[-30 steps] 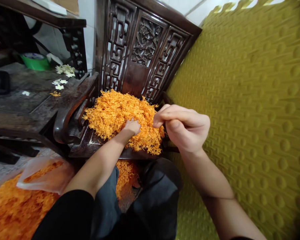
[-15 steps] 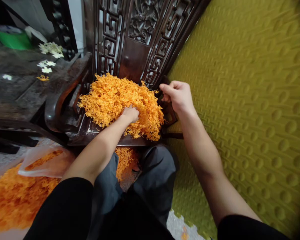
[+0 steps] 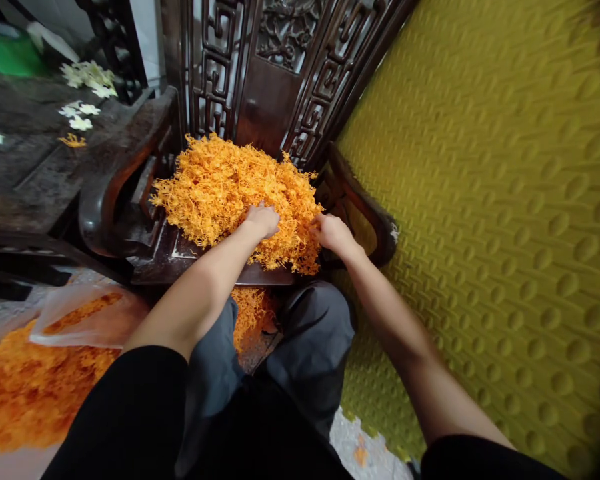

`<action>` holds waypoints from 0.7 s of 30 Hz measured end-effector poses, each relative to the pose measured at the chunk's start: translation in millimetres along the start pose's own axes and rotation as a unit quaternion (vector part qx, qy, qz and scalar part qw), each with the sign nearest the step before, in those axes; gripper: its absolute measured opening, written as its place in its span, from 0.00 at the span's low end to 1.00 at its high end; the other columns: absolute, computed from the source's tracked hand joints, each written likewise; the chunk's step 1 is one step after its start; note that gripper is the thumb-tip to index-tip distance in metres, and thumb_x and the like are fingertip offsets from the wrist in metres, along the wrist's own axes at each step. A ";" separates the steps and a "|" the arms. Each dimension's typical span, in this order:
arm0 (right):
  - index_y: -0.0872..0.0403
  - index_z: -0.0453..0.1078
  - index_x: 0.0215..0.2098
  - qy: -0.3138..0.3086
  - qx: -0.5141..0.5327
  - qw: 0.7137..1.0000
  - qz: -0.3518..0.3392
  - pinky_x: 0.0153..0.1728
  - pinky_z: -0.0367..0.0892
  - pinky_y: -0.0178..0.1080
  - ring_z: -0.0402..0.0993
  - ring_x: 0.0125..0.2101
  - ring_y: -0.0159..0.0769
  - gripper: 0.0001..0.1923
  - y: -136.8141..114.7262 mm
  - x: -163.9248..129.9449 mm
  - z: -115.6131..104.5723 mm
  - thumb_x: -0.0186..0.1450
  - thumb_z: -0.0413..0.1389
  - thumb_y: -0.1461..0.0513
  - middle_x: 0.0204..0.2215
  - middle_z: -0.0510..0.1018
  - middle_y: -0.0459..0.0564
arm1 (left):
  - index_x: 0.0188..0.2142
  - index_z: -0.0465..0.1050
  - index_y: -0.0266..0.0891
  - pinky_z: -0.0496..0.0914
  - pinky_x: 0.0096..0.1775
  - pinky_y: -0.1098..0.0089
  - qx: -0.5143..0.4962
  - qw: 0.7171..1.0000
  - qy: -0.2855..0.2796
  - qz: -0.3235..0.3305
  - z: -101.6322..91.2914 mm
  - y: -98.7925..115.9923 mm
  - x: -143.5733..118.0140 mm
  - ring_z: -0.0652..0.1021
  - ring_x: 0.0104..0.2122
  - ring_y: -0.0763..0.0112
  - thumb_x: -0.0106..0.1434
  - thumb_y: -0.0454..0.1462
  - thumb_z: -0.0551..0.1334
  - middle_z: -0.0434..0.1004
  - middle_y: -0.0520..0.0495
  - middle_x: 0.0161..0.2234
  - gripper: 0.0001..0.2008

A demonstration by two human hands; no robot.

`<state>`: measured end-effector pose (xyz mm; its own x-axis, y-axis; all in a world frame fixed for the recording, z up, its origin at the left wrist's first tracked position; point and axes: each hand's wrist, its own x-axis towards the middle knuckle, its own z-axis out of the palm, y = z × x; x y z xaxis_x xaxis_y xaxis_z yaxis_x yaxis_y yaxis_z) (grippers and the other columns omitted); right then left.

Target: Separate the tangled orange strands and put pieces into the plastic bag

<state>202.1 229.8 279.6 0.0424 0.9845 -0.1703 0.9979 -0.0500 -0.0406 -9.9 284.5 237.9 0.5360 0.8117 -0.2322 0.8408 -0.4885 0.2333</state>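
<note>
A big fluffy heap of small orange flowers covers the seat of a dark carved wooden chair. My left hand rests in the front middle of the heap, its fingers curled among the blossoms and partly hidden. At the heap's right edge, my right hand has thumb and fingertips pinched together on the orange flowers. What exactly sits between the fingertips of either hand is too small to make out.
A clear plastic bag and more orange flowers lie at lower left. On a dark table are several white flowers and a green roll. A yellow-green textured mat rises on the right. More orange flowers show below the seat.
My right hand has come down and left, from beside the chair back to the heap's right edge. My left hand stays in nearly the same place. The view has shifted slightly.
</note>
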 end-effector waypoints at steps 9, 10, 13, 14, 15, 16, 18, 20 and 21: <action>0.56 0.80 0.51 -0.002 -0.060 0.966 -0.252 0.53 0.69 0.45 0.80 0.47 0.48 0.17 -27.2 -30.0 8.0 0.78 0.50 0.58 0.44 0.84 0.60 | 0.68 0.73 0.44 0.63 0.67 0.39 0.001 1.000 0.003 -0.004 3.9 0.5 -0.6 0.56 0.75 0.37 0.73 0.44 0.59 0.61 0.39 0.74 0.25; 0.56 0.80 0.47 0.025 -0.024 0.971 -0.237 0.49 0.70 0.43 0.81 0.43 0.46 0.19 -30.2 -31.7 -2.1 0.79 0.48 0.57 0.41 0.84 0.58 | 0.67 0.74 0.46 0.64 0.67 0.39 -0.002 1.000 0.001 -0.005 5.4 -0.9 0.1 0.56 0.75 0.38 0.73 0.43 0.59 0.60 0.40 0.75 0.25; 0.55 0.79 0.43 0.181 0.143 0.951 -0.206 0.44 0.72 0.39 0.81 0.40 0.42 0.19 -38.3 -33.4 -43.0 0.79 0.50 0.52 0.38 0.84 0.54 | 0.65 0.76 0.48 0.66 0.67 0.44 -0.011 1.000 -0.011 -0.011 9.6 -7.6 2.5 0.56 0.75 0.42 0.71 0.40 0.61 0.60 0.44 0.75 0.24; 0.55 0.79 0.43 0.242 0.204 0.929 -0.193 0.43 0.73 0.38 0.82 0.40 0.40 0.19 -41.1 -31.7 -59.4 0.78 0.52 0.51 0.37 0.84 0.53 | 0.65 0.77 0.46 0.67 0.67 0.47 -0.013 1.000 -0.014 -0.015 10.6 -10.2 3.1 0.57 0.75 0.43 0.70 0.39 0.61 0.62 0.43 0.74 0.24; 0.55 0.79 0.42 0.296 0.258 0.902 -0.180 0.40 0.73 0.37 0.82 0.38 0.39 0.18 -44.0 -28.3 -77.5 0.77 0.53 0.51 0.34 0.83 0.52 | 0.64 0.77 0.44 0.67 0.67 0.49 -0.016 1.000 -0.016 -0.020 11.5 -12.7 3.4 0.59 0.74 0.44 0.70 0.39 0.62 0.66 0.41 0.72 0.24; 0.55 0.78 0.41 0.337 0.306 0.874 -0.170 0.36 0.72 0.35 0.81 0.34 0.37 0.17 -47.0 -23.0 -98.0 0.77 0.54 0.52 0.30 0.81 0.50 | 0.64 0.78 0.43 0.68 0.67 0.50 -0.019 0.999 -0.017 -0.026 12.3 -15.1 3.5 0.62 0.73 0.45 0.69 0.40 0.63 0.69 0.39 0.70 0.24; 0.54 0.77 0.33 0.401 0.394 0.811 -0.164 0.24 0.62 0.31 0.74 0.21 0.29 0.15 -52.9 -6.9 -149.1 0.73 0.58 0.55 0.18 0.71 0.43 | 0.64 0.78 0.43 0.68 0.67 0.54 -0.028 0.999 -0.018 -0.033 14.0 -18.5 3.4 0.68 0.69 0.48 0.69 0.41 0.63 0.74 0.38 0.67 0.25; 0.51 0.73 0.26 0.449 0.464 0.732 -0.217 0.20 0.55 0.30 0.74 0.20 0.27 0.13 -58.0 13.4 -216.4 0.68 0.62 0.57 0.15 0.67 0.39 | 0.63 0.78 0.48 0.67 0.67 0.55 -0.038 0.999 -0.015 -0.029 16.2 -19.7 3.0 0.69 0.69 0.50 0.69 0.43 0.62 0.73 0.41 0.68 0.24; 0.52 0.69 0.23 0.448 0.493 0.700 -0.256 0.22 0.51 0.31 0.78 0.23 0.25 0.17 -60.6 22.7 -254.9 0.68 0.58 0.56 0.15 0.66 0.37 | 0.63 0.79 0.49 0.67 0.67 0.54 -0.044 0.999 -0.011 -0.025 17.1 -19.3 2.6 0.67 0.71 0.50 0.70 0.43 0.62 0.71 0.43 0.69 0.23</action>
<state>155.0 298.1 529.2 0.1459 0.6038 0.7837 0.3931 0.6916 -0.6060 -23.5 290.6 216.7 0.4954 0.8270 -0.2659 0.8573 -0.4161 0.3032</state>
